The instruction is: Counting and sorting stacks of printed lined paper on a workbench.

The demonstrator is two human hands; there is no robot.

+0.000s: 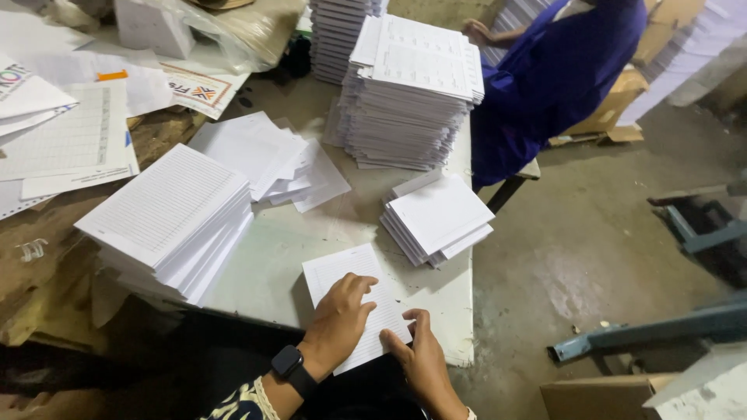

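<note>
My left hand [340, 319] lies flat on a ruled sheet [354, 299] at the bench [272, 264] edge, probably steadying it, while my right hand [416, 354] pinches its near corner; stacks [167, 218] sit within reach.

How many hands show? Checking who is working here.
3: left hand and right hand on the ruled sheet; a co-worker's hand at top. Others may be hidden.

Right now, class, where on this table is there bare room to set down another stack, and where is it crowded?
A bare patch of table lies between the lined stack, the small stack and the sheets under the left hand and right hand. The far end is crowded: loose sheets and the tall stack.
</note>
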